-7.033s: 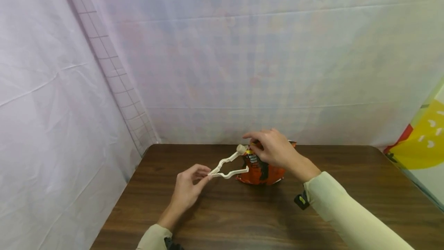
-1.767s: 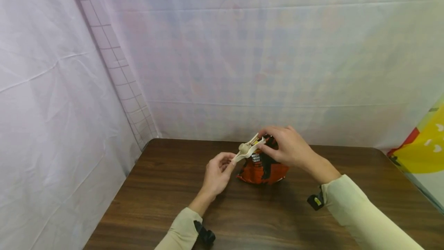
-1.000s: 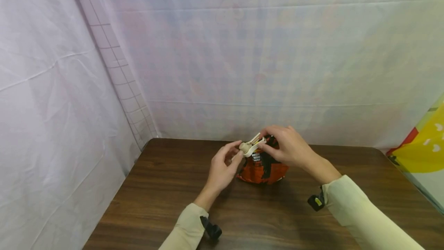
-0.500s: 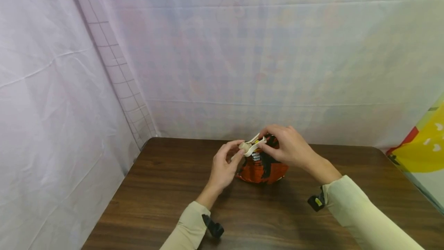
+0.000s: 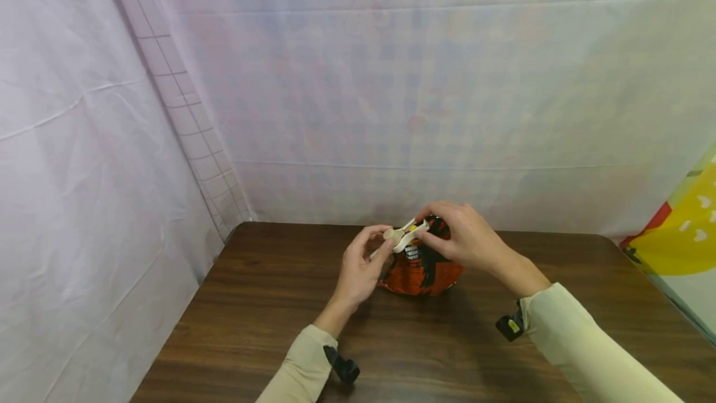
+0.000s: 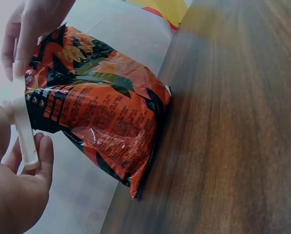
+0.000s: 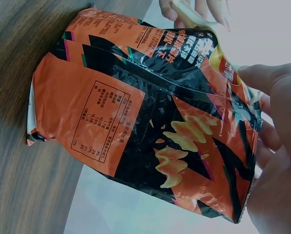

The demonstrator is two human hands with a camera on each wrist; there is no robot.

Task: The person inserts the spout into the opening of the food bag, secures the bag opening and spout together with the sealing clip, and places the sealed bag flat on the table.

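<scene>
An orange-and-black chip bag (image 5: 427, 272) stands upright on the table. Across its top edge lies a cream bag clip (image 5: 404, 241) with a round cap, its two arms slightly apart around the bag's edge in the head view. My left hand (image 5: 360, 266) pinches the clip near the capped end. At the opposite end, my right hand (image 5: 467, 238) holds the clip's tips and the bag's upper corner between thumb and fingers. The left wrist view shows the clip (image 6: 22, 117) side-on along the bag's edge. Printed text and chip pictures cover the bag (image 7: 135, 122) in the right wrist view.
The dark wood table (image 5: 268, 316) runs under both forearms. A pale cloth curtain (image 5: 391, 111) hangs right behind its far edge, with another white cloth (image 5: 84, 173) at the left. Yellow-and-red fabric (image 5: 682, 229) hangs at the right side.
The clip, earlier spread wide left of the bag, now sits over its top edge. My left hand moved right and up to the capped end; my right fingers came onto the tips.
</scene>
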